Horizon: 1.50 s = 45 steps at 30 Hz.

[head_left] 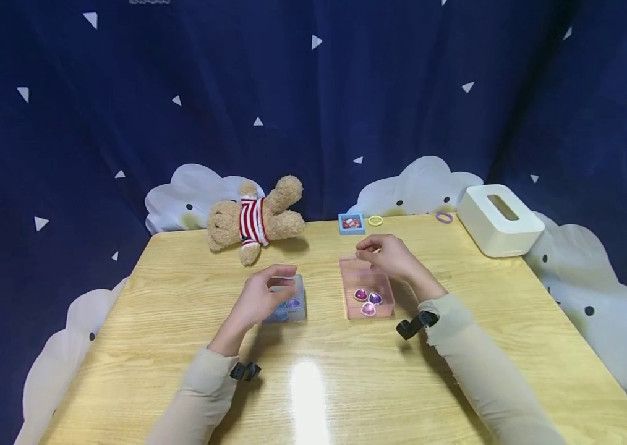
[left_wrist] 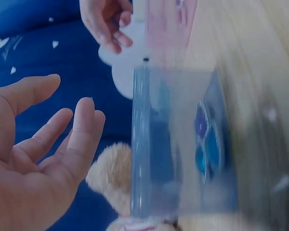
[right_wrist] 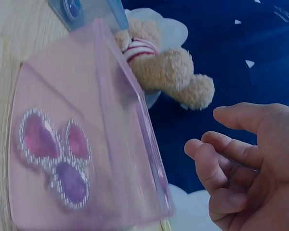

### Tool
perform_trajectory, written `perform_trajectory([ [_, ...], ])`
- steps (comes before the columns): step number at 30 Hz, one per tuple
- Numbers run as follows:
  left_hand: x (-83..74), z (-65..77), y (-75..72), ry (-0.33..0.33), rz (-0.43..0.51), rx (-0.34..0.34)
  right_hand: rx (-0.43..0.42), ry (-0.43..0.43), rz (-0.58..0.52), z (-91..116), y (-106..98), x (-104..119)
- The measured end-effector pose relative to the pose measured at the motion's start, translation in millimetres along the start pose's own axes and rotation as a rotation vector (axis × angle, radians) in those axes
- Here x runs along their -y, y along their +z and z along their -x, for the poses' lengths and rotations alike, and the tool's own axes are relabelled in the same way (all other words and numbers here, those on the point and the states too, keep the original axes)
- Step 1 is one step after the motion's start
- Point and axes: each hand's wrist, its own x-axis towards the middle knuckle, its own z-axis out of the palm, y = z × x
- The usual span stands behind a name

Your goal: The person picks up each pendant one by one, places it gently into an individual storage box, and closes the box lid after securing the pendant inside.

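My left hand (head_left: 258, 298) hovers over a small translucent blue box (head_left: 300, 307), fingers relaxed and thumb apart, holding nothing. Purple and blue gems (left_wrist: 209, 144) with beaded rims show inside that box in the left wrist view. Above the far end of a translucent pink box (head_left: 366, 280) is my right hand (head_left: 396, 258). Its fingers are loosely bent, and the right wrist view shows a gap between thumb and fingertips with nothing in it. Three beaded gems lie together in the pink box: a dark pink gem (head_left: 360, 295), a purple gem (head_left: 375, 299) and a lighter pink gem (head_left: 368, 309).
A teddy bear (head_left: 255, 220) in a striped shirt lies at the back left. Along the back edge are a small blue framed square (head_left: 352, 224), a yellow ring (head_left: 375, 220) and a purple ring (head_left: 444, 217). A white tissue box (head_left: 499, 220) stands at the back right.
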Motion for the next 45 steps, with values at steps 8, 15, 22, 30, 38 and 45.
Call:
perform_trajectory([
  [8, -10.0, -7.0, 38.7, 0.055, -0.001, 0.024, -0.018, 0.045, 0.010, 3, -13, -19],
  [15, -11.3, -10.6, 65.9, 0.083, -0.007, 0.080, -0.020, 0.070, 0.018, 2, -20, -33],
  [22, -8.6, -13.5, 85.2, 0.062, -0.023, 0.131, -0.008, 0.115, 0.000, 2, -24, -46],
  [30, -9.2, -18.2, 94.6, 0.072, -0.096, 0.160, 0.038, 0.153, 0.017, 4, -22, -58],
  [38, -10.1, -21.5, 98.4, 0.042, -0.164, 0.169, 0.080, 0.205, -0.052, 7, -19, -64],
  [45, -8.7, -24.9, 99.5, 0.028, -0.166, 0.156, 0.118, 0.228, -0.096, 8, -17, -67],
])
